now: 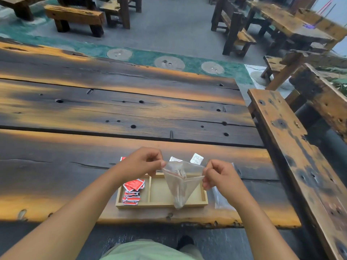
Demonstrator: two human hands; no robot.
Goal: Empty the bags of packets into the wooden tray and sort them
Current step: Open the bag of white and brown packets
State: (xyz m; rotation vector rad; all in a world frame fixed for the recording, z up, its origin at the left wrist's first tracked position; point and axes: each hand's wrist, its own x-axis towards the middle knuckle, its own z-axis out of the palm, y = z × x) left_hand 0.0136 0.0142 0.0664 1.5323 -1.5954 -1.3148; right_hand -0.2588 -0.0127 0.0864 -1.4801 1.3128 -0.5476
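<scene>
I stand at a big dark table [131, 109]. The wooden tray [161, 203] sits on it near my edge. I hold a clear bag [180, 192] up over the middle and right parts of the tray, and its point hangs down to the front rim. My left hand [140, 164] pinches one top corner with curled fingers, and my right hand [219, 175] pinches the other. The bag is thin, soft and very light. It is a bit slippery too, so the top edge by the red zip line is the best place to hold. Another bag [220, 201] lies flat just right of the tray. Red packets [132, 192] are piled in the left part. A few white packets [196, 158] lie on the table behind the tray. They look small and light, easy to pick up by an edge.
</scene>
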